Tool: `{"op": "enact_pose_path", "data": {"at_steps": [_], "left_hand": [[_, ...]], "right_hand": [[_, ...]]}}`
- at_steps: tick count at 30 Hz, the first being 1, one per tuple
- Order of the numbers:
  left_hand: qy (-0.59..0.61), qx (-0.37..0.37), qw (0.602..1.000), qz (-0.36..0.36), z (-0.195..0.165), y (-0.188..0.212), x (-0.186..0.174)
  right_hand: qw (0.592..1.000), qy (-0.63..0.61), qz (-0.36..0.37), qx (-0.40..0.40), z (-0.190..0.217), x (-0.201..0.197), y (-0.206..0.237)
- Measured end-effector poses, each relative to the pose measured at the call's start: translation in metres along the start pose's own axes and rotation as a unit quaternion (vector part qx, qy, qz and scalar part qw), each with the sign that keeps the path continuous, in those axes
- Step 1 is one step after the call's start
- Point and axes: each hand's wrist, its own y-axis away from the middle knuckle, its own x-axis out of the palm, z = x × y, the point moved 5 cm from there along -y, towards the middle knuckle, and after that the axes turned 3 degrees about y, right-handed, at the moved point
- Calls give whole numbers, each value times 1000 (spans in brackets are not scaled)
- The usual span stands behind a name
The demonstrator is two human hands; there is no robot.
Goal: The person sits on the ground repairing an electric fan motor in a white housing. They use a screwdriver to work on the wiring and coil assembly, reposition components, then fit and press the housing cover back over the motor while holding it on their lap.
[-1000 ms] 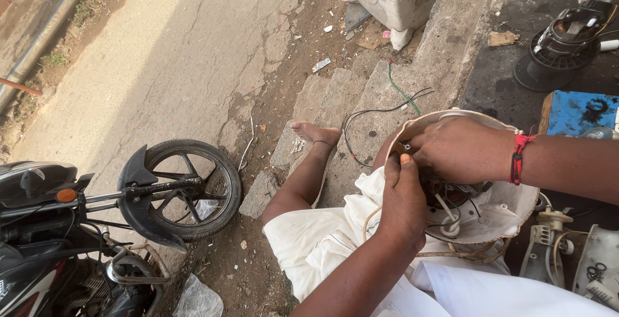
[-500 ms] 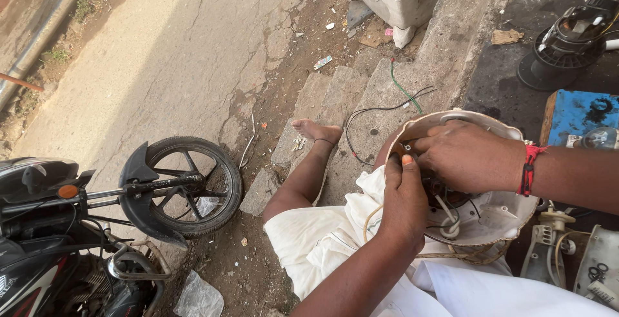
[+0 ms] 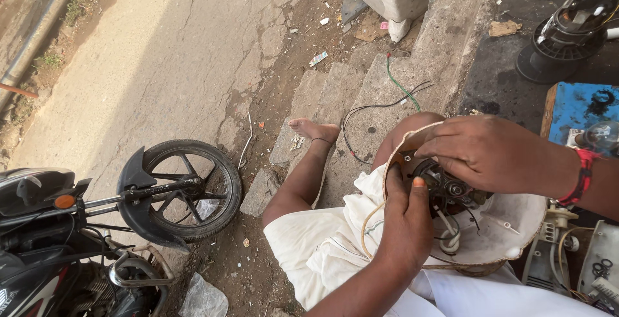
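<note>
Both hands, left hand (image 3: 403,227) and right hand (image 3: 490,152), grip the motor (image 3: 445,188) (shaft pointing upward) inside a white housing (image 3: 516,227) lying across the lap.

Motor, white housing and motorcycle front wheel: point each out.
motor (image 3: 445,188), head view, dark round body between the hands
white housing (image 3: 516,227), head view, bare inner wall
motorcycle front wheel (image 3: 222,162), head view, tyre's right edge

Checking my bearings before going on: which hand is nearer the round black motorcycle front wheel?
Left. The left hand grips the white bowl-shaped housing's near edge, closer to the wheel; the right hand lies farther away, over the housing.
</note>
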Motion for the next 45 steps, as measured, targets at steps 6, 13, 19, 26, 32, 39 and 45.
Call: {"op": "enact_pose_path", "data": {"at_steps": [6,13,19,26,32,39,45], "left_hand": [[62,-28,997,25,2,12,0],[-3,-21,998,53,-11,14,5],[-24,-38,998,45,-6,13,6],[-13,-19,999,43,-2,9,5],[-7,-13,999,52,-2,9,0],[10,-3,997,83,-16,-2,-6],[-34,95,990,100,-19,-37,-6]], "right_hand": [[985,144,-26,92,-26,7,42],[855,-126,162,476,-91,43,84],[865,-144,110,468,-95,31,77],[889,46,175,420,-80,13,53],[892,25,63,447,-60,3,54],[901,24,-50,429,-44,-14,62],[903,106,-194,370,-28,-30,67]]}}
